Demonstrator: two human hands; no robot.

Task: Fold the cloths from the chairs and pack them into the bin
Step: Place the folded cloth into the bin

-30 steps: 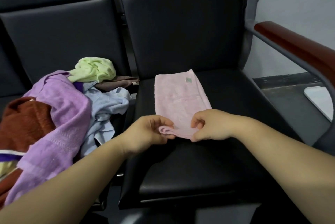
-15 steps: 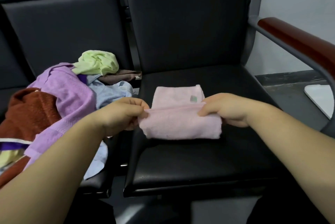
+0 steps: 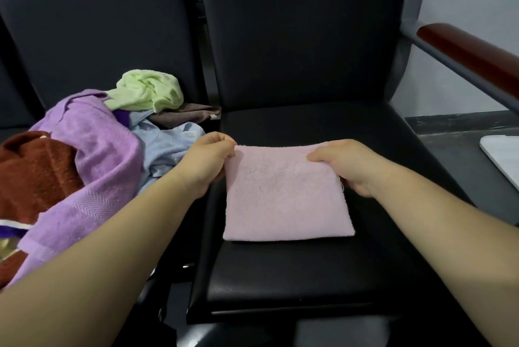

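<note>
A pink cloth (image 3: 286, 195), folded into a near square, lies flat on the black seat (image 3: 295, 270) of the right chair. My left hand (image 3: 206, 162) pinches its far left corner. My right hand (image 3: 346, 165) pinches its far right corner, fingers curled over the edge. On the left chair lies a heap of unfolded cloths: a purple towel (image 3: 92, 150), a rust-brown one (image 3: 31, 175), a light green one (image 3: 147, 91), a pale blue one (image 3: 165, 147) and a brown one (image 3: 188, 116).
The right chair has a reddish-brown armrest (image 3: 471, 51) on a grey bar. The corner of a white object (image 3: 502, 155) shows on the grey floor at the right edge; I cannot tell what it is. A pale wall stands behind.
Both hands lifted the near edge of the long pink cloth and carried it away from me onto the far edge, so the cloth now lies folded in half.
</note>
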